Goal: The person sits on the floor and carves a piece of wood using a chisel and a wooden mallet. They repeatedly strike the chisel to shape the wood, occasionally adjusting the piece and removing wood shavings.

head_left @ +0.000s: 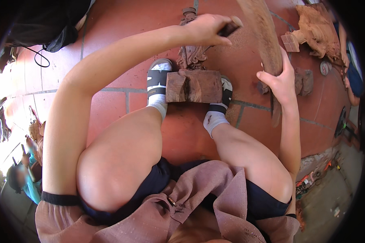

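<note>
My left hand (207, 30) is closed around a short dark handle (230, 26) with a pale rounded end; its lower part is hidden by the fingers. My right hand (284, 83) grips a long curved wooden club (265, 40), blurred along its length and raised to the right of the left hand. Below and between them, a reddish-brown wood carving (192, 58) with ornate relief extends away from me from a thick wooden block (207, 86). The block sits between my sandalled feet, and neither hand touches the carving.
Wood dust lies on the red tile floor (121, 103). To the right are a large pale carved wood piece (312, 32), a small round tin (325, 68) and a rough block (304, 82), near another person's arm (344, 52). A black bag (61, 34) lies at far left; a person in teal (30, 190) sits lower left.
</note>
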`<state>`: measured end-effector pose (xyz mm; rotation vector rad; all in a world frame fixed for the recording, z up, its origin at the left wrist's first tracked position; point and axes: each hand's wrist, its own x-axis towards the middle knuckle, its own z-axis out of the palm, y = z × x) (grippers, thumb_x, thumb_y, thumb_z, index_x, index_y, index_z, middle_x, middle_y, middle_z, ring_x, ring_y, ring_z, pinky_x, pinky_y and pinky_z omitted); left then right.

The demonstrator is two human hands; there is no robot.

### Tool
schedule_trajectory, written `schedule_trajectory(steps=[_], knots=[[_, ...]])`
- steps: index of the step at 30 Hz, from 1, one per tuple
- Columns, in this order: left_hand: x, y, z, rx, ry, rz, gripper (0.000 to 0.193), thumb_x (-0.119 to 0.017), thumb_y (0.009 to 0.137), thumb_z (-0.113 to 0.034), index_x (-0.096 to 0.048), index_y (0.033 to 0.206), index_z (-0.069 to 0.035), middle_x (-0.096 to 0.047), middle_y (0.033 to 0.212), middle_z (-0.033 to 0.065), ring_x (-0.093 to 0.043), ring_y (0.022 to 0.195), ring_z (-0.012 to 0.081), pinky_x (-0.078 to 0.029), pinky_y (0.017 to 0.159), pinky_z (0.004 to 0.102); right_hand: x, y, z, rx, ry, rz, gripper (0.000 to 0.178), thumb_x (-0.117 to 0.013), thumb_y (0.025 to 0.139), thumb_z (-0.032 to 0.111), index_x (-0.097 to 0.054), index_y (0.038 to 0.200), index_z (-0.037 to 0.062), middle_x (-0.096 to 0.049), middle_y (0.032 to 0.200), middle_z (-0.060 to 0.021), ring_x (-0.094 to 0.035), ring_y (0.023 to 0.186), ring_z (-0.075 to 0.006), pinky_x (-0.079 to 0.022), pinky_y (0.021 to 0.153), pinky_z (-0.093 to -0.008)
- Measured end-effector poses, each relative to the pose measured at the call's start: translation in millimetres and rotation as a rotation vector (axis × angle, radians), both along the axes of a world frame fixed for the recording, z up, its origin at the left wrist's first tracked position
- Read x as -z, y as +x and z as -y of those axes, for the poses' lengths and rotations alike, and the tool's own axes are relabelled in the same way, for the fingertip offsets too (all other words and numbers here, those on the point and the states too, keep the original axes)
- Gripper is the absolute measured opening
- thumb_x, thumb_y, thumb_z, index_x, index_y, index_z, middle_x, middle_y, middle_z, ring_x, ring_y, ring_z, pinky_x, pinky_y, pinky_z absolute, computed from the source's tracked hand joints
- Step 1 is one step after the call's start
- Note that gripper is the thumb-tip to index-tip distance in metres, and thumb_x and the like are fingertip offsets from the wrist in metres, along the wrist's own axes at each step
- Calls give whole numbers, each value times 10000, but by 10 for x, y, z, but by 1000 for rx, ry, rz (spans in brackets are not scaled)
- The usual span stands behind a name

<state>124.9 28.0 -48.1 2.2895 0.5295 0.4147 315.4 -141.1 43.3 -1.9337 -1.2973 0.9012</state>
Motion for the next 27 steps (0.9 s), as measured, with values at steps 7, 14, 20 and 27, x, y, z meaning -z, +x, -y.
schedule_trajectory(steps=[7, 14, 20, 27], knots=[[-25, 289, 107, 151, -101, -134, 578, -778, 726, -269, -581, 1217, -34, -659, 1040, 163, -640, 948, 323, -504, 818, 391, 237, 236, 404, 163, -40, -121, 711, -714, 635, 11, -485, 1308, 23, -594, 933, -30, -573, 848, -113, -487, 769, -275], [9, 412, 91, 211, -96, -186, 653, -806, 682, -233, -567, 1259, -39, -659, 1064, 170, -644, 973, 326, -508, 835, 396, 332, 211, 592, 225, -91, -159, 709, -722, 630, 13, -479, 1297, 17, -585, 916, -31, -570, 839, -119, -485, 764, -278], [-86, 465, 141, 224, -41, -289, 627, -804, 676, -218, -580, 1232, -32, -658, 1063, 177, -637, 987, 341, -508, 846, 403, 410, 219, 694, 251, -110, -195, 710, -718, 634, 10, -473, 1301, 16, -583, 926, -46, -572, 849, -132, -492, 767, -287], [-37, 455, 137, 225, -26, -246, 633, -802, 675, -217, -580, 1236, -25, -658, 1081, 182, -628, 1025, 343, -496, 876, 418, 420, 225, 734, 275, -107, -220, 699, -724, 636, -4, -479, 1290, 18, -580, 960, -47, -572, 871, -136, -498, 773, -290]])
